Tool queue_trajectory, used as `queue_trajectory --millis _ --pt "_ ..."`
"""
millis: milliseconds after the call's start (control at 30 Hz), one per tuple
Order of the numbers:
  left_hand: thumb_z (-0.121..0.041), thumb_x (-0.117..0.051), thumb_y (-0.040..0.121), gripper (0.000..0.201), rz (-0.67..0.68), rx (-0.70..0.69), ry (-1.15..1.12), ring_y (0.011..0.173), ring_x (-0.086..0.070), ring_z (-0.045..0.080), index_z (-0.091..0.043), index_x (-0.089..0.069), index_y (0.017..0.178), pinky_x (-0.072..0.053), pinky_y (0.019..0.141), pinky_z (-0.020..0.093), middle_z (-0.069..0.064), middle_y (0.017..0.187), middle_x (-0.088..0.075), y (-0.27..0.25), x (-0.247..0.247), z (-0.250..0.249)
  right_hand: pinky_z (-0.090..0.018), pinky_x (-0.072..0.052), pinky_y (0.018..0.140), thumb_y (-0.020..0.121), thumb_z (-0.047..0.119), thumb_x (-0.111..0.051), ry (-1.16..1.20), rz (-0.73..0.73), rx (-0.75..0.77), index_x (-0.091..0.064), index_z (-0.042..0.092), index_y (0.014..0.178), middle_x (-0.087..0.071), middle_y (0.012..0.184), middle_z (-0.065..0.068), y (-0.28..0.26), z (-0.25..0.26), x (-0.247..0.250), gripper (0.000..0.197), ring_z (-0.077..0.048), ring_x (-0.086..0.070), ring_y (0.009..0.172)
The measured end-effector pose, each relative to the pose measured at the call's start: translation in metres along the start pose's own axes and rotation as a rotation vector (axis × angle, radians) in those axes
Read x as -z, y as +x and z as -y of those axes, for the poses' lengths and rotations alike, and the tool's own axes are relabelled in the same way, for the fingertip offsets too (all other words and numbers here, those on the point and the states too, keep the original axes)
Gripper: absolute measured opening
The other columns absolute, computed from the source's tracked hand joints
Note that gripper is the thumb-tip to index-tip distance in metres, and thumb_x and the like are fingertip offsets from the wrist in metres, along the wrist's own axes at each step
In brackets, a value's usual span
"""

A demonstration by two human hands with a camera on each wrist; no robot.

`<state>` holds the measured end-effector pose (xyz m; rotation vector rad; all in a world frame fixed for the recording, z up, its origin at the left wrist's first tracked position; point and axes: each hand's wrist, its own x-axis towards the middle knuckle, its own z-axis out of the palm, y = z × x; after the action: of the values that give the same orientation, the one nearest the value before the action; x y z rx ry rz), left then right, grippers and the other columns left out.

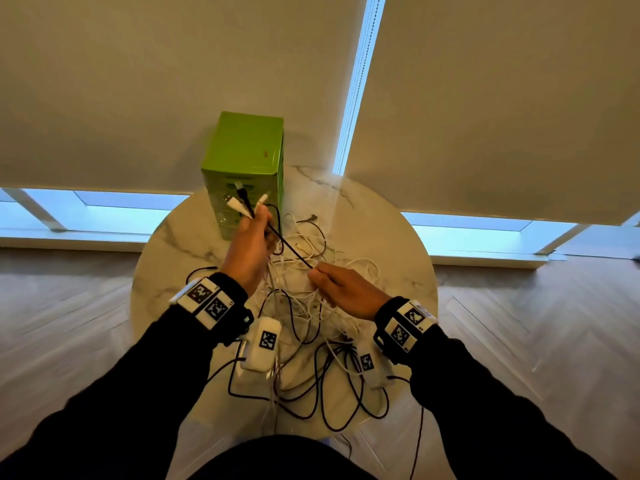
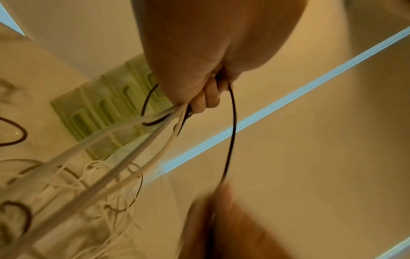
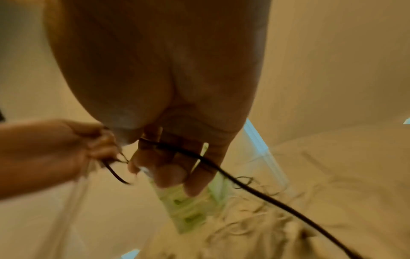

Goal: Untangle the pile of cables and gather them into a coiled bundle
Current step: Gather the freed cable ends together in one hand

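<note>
While the left hand [image 1: 250, 249] grips gathered plug ends, the right hand [image 1: 341, 289] pinches a limp, light black cable [image 1: 289, 244], best held near its connector.

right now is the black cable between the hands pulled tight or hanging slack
Pulled tight. In the head view the black cable runs in a straight line from the left hand, which grips several plug ends, to the right hand, which pinches it above the tangled pile.

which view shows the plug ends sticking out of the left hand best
The head view: the plug ends, white and black, fan out above the left hand against the green crate. The left wrist view shows only cords leaving the fist; the right wrist view shows it blurred, plugs unseen.
</note>
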<state>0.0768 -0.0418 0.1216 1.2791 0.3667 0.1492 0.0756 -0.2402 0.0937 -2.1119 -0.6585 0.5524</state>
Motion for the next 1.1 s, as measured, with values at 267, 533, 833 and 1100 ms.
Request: queue_trajectory --millis 267,533,833,1100 --pt "-0.026 -0.039 0.110 0.025 -0.027 -0.121 -0.060 0.050 -0.034 0.000 -0.023 -0.051 0.088 -0.029 0.048 0.015 -0.013 0.064 -0.042 0.014 -0.009 -0.019 -0.030 -0.050 0.058 0.107 0.032 -0.041 -0.017 -0.137 -0.237 -0.061 0.014 0.092 -0.060 0.062 0.000 -0.042 -0.076 0.010 0.031 -0.018 -0.061 0.059" --pt "-0.029 -0.038 0.109 0.031 0.482 0.012 0.042 0.050 -0.024 0.007 -0.014 -0.048 0.085 -0.017 0.050 0.025 -0.009 0.062 -0.029 -0.032 -0.079 0.033 -0.027 -0.044 0.090 0.085 0.026 -0.077 -0.082 -0.436 -0.269 -0.029 0.031 0.150 -0.048 0.130 -0.002 -0.075 -0.079 0.033 0.081 -0.013 -0.055 0.110" --pt "-0.036 -0.040 0.108 0.029 0.741 -0.019 0.291 0.051 -0.032 0.006 -0.015 -0.051 0.092 -0.030 0.051 0.020 -0.013 0.058 -0.036 -0.063 -0.155 0.061 -0.027 -0.045 0.073 0.097 0.041 -0.061 -0.008 -0.471 -0.275 -0.052 0.019 0.119 -0.051 0.074 0.002 -0.142 -0.048 0.047 0.032 -0.013 -0.051 0.070" --pt "-0.044 -0.037 0.107 0.041 0.787 0.061 0.314 0.054 -0.035 0.008 -0.015 -0.055 0.085 -0.030 0.054 0.023 -0.004 0.068 -0.042 -0.058 -0.174 0.068 -0.028 -0.042 0.078 0.108 0.029 -0.035 -0.179 -0.674 -0.387 -0.058 0.017 0.096 -0.057 0.089 0.002 -0.203 -0.079 0.072 0.029 -0.012 -0.053 0.084"
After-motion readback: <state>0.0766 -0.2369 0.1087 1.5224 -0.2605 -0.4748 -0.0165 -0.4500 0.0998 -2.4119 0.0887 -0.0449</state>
